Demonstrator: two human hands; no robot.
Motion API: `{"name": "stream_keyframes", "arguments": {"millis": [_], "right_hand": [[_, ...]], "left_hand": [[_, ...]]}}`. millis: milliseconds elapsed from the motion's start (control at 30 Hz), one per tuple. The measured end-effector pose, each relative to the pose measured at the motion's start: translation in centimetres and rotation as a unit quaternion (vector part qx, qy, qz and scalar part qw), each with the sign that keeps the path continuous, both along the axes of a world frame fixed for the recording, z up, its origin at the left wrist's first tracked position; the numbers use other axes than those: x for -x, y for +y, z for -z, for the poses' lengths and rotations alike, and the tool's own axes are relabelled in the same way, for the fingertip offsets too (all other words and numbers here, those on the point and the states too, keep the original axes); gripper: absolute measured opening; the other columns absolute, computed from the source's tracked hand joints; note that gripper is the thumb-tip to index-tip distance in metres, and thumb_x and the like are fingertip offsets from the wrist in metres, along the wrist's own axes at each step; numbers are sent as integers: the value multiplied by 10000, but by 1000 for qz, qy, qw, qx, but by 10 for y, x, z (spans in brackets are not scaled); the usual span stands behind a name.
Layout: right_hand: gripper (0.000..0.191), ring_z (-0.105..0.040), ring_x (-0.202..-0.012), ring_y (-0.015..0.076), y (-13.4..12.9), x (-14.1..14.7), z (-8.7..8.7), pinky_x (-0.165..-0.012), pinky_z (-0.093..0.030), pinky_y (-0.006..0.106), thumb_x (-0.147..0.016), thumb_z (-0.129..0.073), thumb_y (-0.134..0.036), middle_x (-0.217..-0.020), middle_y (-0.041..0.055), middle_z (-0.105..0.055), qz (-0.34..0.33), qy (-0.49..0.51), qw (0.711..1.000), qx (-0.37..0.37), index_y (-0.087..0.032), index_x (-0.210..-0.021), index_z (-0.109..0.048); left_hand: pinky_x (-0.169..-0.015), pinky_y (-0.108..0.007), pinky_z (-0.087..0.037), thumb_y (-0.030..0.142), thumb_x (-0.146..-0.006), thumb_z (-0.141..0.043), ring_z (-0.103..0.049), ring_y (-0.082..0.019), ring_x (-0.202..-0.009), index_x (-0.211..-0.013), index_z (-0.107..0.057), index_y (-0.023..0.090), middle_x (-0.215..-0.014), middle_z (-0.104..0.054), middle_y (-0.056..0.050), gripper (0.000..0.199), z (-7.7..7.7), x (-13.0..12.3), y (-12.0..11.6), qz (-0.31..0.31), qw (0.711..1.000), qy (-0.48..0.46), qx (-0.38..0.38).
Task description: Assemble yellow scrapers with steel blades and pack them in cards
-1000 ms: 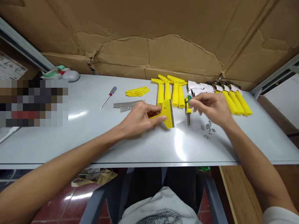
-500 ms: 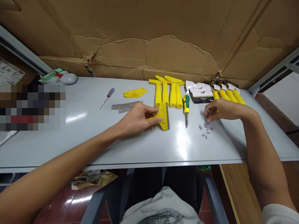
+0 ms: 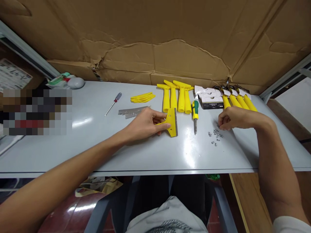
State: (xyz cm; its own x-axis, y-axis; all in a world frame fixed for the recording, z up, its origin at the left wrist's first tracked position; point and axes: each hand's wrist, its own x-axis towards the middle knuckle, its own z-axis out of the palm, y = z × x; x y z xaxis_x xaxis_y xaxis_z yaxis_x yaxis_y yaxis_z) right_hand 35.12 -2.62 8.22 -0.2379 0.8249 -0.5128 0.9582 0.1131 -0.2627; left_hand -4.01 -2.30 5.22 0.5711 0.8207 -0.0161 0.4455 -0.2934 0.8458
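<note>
At the screws [image 3: 216,133], right hand [image 3: 225,120] curls nearly closed.

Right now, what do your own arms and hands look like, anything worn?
Left hand and right hand: no gloves or rings visible. Left forearm and right forearm: uncovered, no watch, band or markings visible. Short whitish sleeve on the right side; left sleeve out of view.

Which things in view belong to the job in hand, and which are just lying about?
Apparently part of the job:
- yellow scraper in the left hand
- small metal fasteners at the right hand
- green-and-yellow screwdriver
- metal blades
- yellow strips
- yellow handles

Apparently just lying about:
- rounded white object
- grey-handled screwdriver, possibly a spare
</note>
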Motion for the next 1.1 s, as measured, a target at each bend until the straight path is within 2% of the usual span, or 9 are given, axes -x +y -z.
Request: {"name": "stream_keyframes", "arguments": {"millis": [133,233,300,367,433,600,833,933,1100], "right_hand": [[151,-725,-779,207,-3,9,-7,-714,-538,354,-855,-749,-362,-904,48,-815,-6,61,988,-145,-241,-888,-832],[245,-720,-835,213,-8,37,-5,-776,-564,377,-898,-769,-470,-932,68,-811,16,249,940,-231,-235,-915,-836],[268,-709,-825,196,-14,64,3,-731,-575,354,-866,-825,-482,-941,71,-805,24,373,902,-214,-225,-942,-848],[252,-717,-839,184,-19,91,15,-720,-590,332,-853,-850,-448,-966,78,-809,29,436,880,-189,-214,-945,-863],[250,-686,-744,154,-24,113,27,-646,-579,306,-832,-870,-432,-928,69,-804,47,490,858,-143,-204,-934,-864],[257,-637,-699,117,-33,137,41,-591,-529,240,-744,-947,-392,-900,36,-799,99,572,806,-114,-212,-900,-851],[339,-604,-640,111,-35,142,41,-562,-532,248,-713,-963,-476,-774,17,-728,118,587,796,-92,-206,-871,-834],[343,-598,-632,107,-35,145,43,-560,-541,259,-727,-949,-506,-812,22,-745,108,592,795,-83,-211,-857,-829],[294,-600,-621,100,-33,144,49,-551,-538,250,-745,-950,-445,-822,15,-757,104,606,785,-74,-214,-887,-834]], "left_hand": [[-522,-252,-508,485,-871,-792,-629,-136,-570,-837,-806,170,-673,-722,-30,318,0,0,0,17,1000,1,-1],[-547,-251,-531,479,-875,-786,-648,-139,-587,-829,-803,170,-689,-736,-27,313,-1,-1,-4,23,1000,-4,-17],[-564,-256,-550,478,-861,-797,-679,-153,-613,-849,-804,171,-719,-755,-28,307,-1,-3,-7,19,999,-9,-25],[-598,-263,-576,478,-841,-816,-725,-174,-670,-902,-808,172,-796,-795,-40,312,-1,-4,-11,15,1000,-16,-22],[-652,-270,-605,472,-832,-828,-769,-196,-747,-1005,-803,177,-893,-830,-50,343,-1,-6,-14,17,999,-31,-4],[-736,-278,-638,401,-823,-834,-825,-230,-850,-1100,-709,183,-924,-854,-46,374,-4,-8,-19,31,997,-54,40],[-723,-278,-623,386,-841,-817,-832,-232,-854,-1053,-676,192,-908,-855,-29,320,-3,-9,-21,46,997,-53,25],[-740,-274,-622,397,-847,-823,-834,-232,-880,-1045,-669,197,-936,-857,-33,321,-1,-10,-21,52,997,-56,30],[-758,-272,-607,386,-855,-816,-833,-225,-872,-1038,-656,203,-931,-856,-26,304,0,-10,-21,55,996,-54,32]]}}
